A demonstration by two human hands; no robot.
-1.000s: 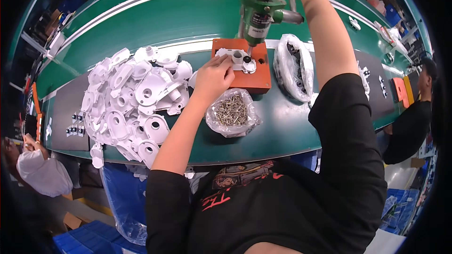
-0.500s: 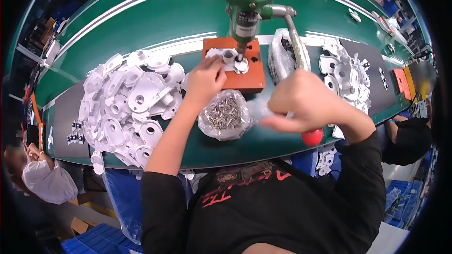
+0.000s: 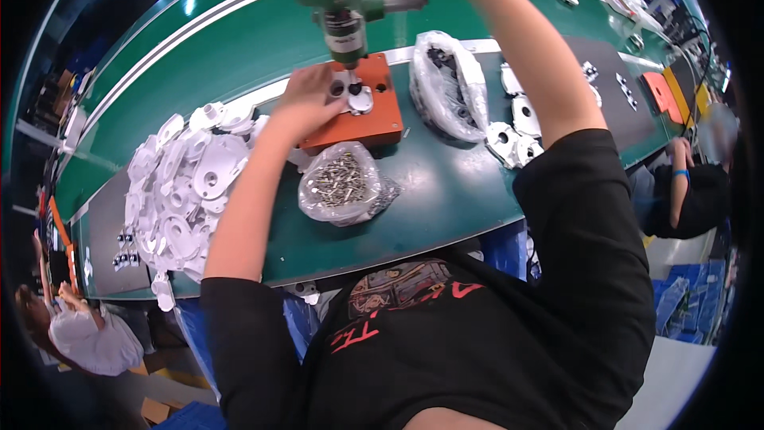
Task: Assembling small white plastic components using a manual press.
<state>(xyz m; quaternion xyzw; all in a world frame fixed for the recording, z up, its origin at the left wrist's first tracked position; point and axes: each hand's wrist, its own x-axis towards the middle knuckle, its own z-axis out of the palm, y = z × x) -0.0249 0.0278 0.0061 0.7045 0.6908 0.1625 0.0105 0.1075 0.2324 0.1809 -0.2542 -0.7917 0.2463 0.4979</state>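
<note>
My left hand [image 3: 305, 105] rests at the left side of an orange fixture block [image 3: 382, 121]. Its thumb and fingers close about a white molded part [image 3: 361, 102] seated on the block, and they hide part of it. Directly over that part stands the green press head [image 3: 344, 32], its tip close to a small black piece on the part. The press lever [image 3: 402, 1] points up. My right forearm [image 3: 529, 48] reaches to the upper edge, where the hand is cut off beside the lever; its fingers do not show.
A clear bag of small metal pins [image 3: 341, 179] sits before the block. Right of the block lies a bag of black pieces [image 3: 450, 87]. White parts pile at the left [image 3: 187, 191]; several more lie at the right [image 3: 503, 143]. Co-workers sit at both sides.
My right hand has risen from the lower right to the upper edge, and the lever has swung up. The view has shifted. My left hand stays at the block.
</note>
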